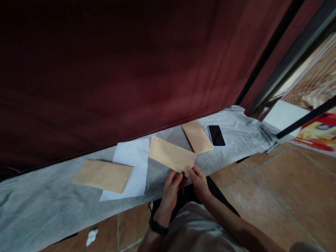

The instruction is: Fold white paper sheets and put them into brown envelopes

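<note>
A brown paper envelope (173, 154) with faint red print at its far left corner is held by its near right end. My left hand (172, 182) pinches the near edge, thumb on top. Close beside it, my right hand (197, 178) grips the right corner, also thumb on top. To the left, another brown envelope (103, 176) rests partly over white paper sheets (133, 156). Further right, a brown envelope (197, 136) lies flat, its lower left corner near the held one.
A dark phone (217, 135) lies right of the envelopes on the grey cloth-covered bench (43, 196). Behind stands a dark red curtain or panel (127, 76). A white box (285, 116) and a red-yellow carton (322, 133) are at right. A white scrap (91, 236) lies on the tiled floor.
</note>
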A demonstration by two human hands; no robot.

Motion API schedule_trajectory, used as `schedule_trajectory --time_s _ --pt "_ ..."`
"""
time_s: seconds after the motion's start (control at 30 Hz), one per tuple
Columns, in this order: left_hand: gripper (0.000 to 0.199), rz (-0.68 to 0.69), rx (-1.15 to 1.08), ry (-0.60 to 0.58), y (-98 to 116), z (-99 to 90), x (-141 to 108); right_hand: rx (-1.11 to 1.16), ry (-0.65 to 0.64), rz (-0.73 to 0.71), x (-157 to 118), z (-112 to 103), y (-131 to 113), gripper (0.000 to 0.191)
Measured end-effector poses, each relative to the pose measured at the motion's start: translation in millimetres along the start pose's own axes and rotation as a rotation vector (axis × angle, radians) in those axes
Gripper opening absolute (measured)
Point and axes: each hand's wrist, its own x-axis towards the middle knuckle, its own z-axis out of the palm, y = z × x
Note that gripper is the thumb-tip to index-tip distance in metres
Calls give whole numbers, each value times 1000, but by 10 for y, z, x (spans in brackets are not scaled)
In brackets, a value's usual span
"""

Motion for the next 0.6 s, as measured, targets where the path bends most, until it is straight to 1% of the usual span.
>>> schedule_trajectory --time_s 0.07,0.13,0.2,0.3,0.4,0.5,0.6 --pt "43 -3 18 5 -30 11 26 107 32 81 -34 52 54 38" --pt "43 -2 22 41 -72 10 46 159 37 124 -58 80 96 36" --pt "44 -2 21 77 -111 1 59 176 26 140 -70 88 119 35" --pt "47 10 40 92 -117 -34 73 158 24 148 -59 62 113 35" --pt "48 36 152 97 -50 -122 102 150 24 166 -15 -13 84 38" --pt "41 46 323 116 37 -261 163 162 58 194 52 -118 70 40" --pt "38 73 444 132 97 -393 243 110 88 204 128 -215 97 46"
